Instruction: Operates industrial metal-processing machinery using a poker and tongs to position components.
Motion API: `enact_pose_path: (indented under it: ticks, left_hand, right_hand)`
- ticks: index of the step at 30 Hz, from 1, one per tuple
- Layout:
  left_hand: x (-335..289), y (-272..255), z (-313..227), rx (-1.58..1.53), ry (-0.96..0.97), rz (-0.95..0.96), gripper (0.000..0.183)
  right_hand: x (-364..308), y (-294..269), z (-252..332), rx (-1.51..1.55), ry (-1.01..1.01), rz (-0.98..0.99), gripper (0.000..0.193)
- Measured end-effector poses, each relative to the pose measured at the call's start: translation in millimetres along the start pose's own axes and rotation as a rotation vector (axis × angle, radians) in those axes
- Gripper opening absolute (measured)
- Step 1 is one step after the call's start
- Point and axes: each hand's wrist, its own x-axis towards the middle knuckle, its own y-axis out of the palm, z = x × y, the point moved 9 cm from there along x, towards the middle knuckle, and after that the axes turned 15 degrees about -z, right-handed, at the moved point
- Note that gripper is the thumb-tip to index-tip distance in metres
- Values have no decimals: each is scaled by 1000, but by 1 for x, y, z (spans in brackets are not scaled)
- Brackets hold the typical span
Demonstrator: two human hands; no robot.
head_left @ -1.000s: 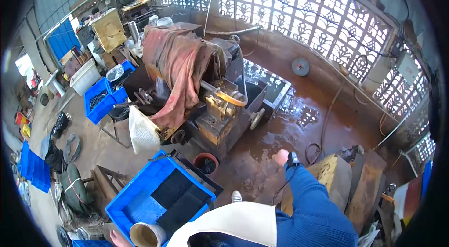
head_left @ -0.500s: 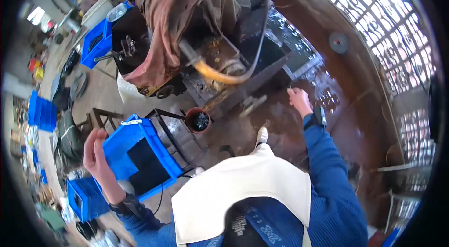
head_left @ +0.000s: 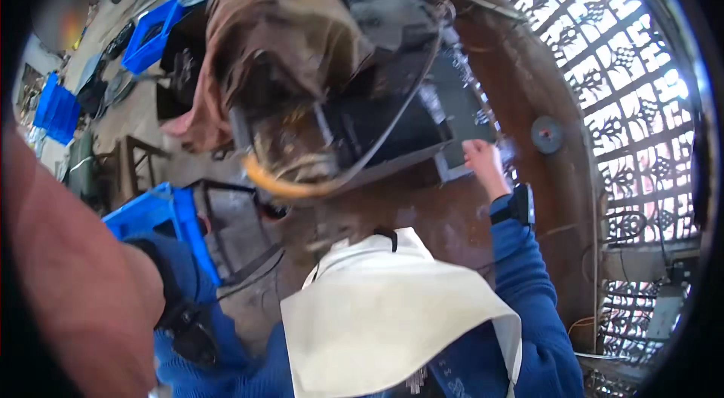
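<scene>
My left hand (head_left: 87, 270) is raised very close to the camera and fills the left side as a smear. Its fingers cannot be made out. On the right, my right hand (head_left: 485, 163) is closed, with thumb and fingers together; anything between them is too small to tell. It is by the near corner of a metal trough (head_left: 471, 123) of dark liquid. Left of it is a machine draped with a brown-red cloth (head_left: 279, 29). A hose with an orange end (head_left: 290, 185) curves over the machine's near side.
A blue crate (head_left: 181, 228) is near my left forearm, beside a dark metal stand (head_left: 226, 228). More blue crates (head_left: 153, 36) are at the far left. A grey disc (head_left: 547, 134) lies on the wet brown floor by the patterned lattice wall (head_left: 633, 81) on the right.
My left hand has come up toward the camera from beside the blue crate. My right hand stays closed, now right at the trough's corner. The whole view has shifted.
</scene>
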Motion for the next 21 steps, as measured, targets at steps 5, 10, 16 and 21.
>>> enact_pose_path:
  ticks: [5, 10, 16, 21]
  left_hand:
    - [-1, 66, 10, 33, -53, -30, 75]
    - [8, 138, 0, 284, -144, 3, 75]
    - [107, 218, -13, 490, -82, 102, 75]
    - [196, 251, -27, 592, 165, 60, 76]
  right_hand:
    - [46, -72, 69, 356, 68, 71, 24]
    - [62, -207, 226, 1087, -774, -31, 24]
    - [259, -241, 131, 1176, -770, -64, 22]
    - [265, -285, 138, 1237, -908, -300, 20]
